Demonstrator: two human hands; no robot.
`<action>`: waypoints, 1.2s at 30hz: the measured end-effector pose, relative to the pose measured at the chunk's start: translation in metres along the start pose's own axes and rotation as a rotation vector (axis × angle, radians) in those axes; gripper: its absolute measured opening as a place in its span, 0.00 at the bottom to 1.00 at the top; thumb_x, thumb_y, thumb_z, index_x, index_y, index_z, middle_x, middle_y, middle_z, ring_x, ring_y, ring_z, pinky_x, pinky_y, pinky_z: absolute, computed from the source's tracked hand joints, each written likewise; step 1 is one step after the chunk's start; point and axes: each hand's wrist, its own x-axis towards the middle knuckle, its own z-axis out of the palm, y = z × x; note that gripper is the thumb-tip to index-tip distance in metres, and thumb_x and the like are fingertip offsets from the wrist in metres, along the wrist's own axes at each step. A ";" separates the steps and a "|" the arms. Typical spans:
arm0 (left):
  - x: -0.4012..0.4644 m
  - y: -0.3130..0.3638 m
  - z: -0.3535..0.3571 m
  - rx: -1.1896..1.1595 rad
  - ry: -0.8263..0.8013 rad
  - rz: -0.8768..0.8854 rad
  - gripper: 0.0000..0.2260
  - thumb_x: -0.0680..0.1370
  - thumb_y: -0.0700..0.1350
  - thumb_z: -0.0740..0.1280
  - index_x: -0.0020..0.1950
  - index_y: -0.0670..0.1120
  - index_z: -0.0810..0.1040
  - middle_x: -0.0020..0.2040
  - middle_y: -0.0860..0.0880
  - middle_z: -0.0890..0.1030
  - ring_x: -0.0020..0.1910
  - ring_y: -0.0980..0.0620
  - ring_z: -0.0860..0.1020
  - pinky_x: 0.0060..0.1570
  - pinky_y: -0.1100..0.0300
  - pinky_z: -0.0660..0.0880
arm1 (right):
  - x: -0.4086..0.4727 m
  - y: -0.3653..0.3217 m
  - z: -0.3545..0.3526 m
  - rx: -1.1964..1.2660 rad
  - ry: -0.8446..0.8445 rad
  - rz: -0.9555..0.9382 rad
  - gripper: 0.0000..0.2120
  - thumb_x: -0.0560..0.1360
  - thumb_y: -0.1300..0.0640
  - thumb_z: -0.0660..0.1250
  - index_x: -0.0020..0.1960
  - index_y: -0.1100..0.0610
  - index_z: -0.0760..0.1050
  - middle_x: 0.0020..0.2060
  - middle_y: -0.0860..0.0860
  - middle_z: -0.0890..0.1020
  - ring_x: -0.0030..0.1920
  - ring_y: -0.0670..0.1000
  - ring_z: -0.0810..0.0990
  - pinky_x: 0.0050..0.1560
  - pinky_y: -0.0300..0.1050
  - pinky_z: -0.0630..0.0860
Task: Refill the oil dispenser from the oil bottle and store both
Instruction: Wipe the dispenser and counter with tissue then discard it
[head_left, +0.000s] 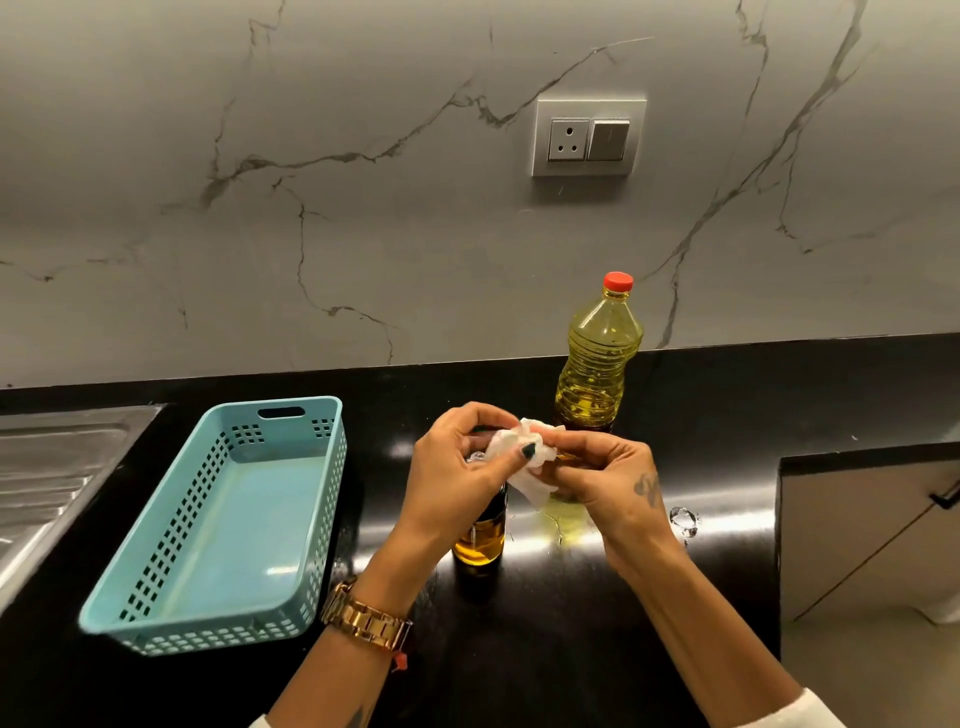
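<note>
A clear plastic oil bottle (597, 364) with a red cap stands upright at the back of the black counter (545, 649), partly full of yellow oil. The glass oil dispenser (480, 543) stands below my hands; only its lower body with oil shows. My left hand (457, 478) and my right hand (602, 478) meet above it, and both pinch a crumpled white tissue (527, 454). The tissue and my fingers hide the dispenser's top. A small yellowish object shows in my right hand's fingers; I cannot tell what it is.
An empty light-blue perforated basket (223, 525) lies on the counter to the left. A steel sink drainboard (47, 478) is at the far left. A small clear glassy object (684, 519) lies to the right of my hands. A wall socket (587, 137) sits on the marble backsplash.
</note>
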 end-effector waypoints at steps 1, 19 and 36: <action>-0.001 0.001 -0.001 -0.007 -0.003 -0.013 0.14 0.70 0.42 0.74 0.53 0.51 0.76 0.51 0.48 0.80 0.51 0.53 0.80 0.48 0.59 0.80 | -0.001 -0.001 0.000 0.003 -0.012 0.010 0.16 0.66 0.75 0.68 0.42 0.55 0.82 0.42 0.50 0.85 0.45 0.50 0.84 0.39 0.38 0.80; -0.005 -0.052 -0.020 0.423 0.161 0.011 0.20 0.67 0.43 0.76 0.56 0.53 0.76 0.51 0.55 0.77 0.51 0.57 0.76 0.44 0.66 0.75 | 0.034 0.018 0.010 -0.490 0.003 -0.235 0.13 0.67 0.65 0.74 0.49 0.52 0.81 0.45 0.47 0.82 0.48 0.46 0.82 0.45 0.38 0.80; 0.004 -0.077 -0.014 0.372 0.120 0.024 0.12 0.67 0.44 0.76 0.49 0.47 0.81 0.44 0.53 0.80 0.44 0.58 0.78 0.43 0.64 0.76 | 0.020 0.069 0.008 -0.351 -0.253 -0.512 0.12 0.66 0.73 0.70 0.42 0.57 0.83 0.51 0.52 0.83 0.58 0.49 0.80 0.56 0.41 0.77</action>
